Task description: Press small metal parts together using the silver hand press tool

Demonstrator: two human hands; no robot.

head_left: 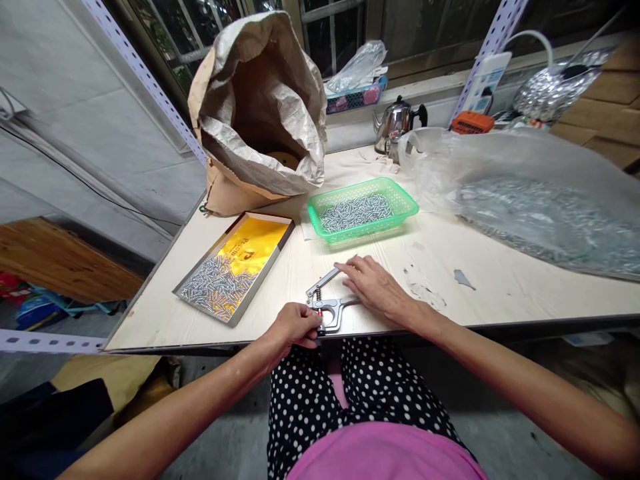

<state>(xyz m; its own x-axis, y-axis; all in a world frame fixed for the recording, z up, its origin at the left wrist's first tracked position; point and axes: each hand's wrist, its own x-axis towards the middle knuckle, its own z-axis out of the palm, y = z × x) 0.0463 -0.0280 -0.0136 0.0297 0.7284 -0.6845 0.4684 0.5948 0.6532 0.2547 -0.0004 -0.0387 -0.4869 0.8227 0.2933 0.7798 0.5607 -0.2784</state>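
Note:
A grey metal pair of spring-loaded hand pliers (341, 302) lies near the table's front edge, its upper lever raised. My right hand (373, 287) is on the handles from the right, with the fingertips over the upper lever. At the jaw end, my left hand (295, 323) is closed in a pinch by a small red and black part; what the fingertips hold is hidden. To the left lies a shallow tray (263, 285) with a yellow printed bottom and many small silvery metal pins (213, 287). Behind the pliers, a green plastic basket (373, 231) holds more such pins.
A large open paper sack (260, 100) stands at the back left. At the right lies a clear plastic bag (550, 200) full of small metal parts. A metal kettle (399, 123) and an orange device (472, 123) stand at the back. A grey scrap (464, 279) lies right of my right hand.

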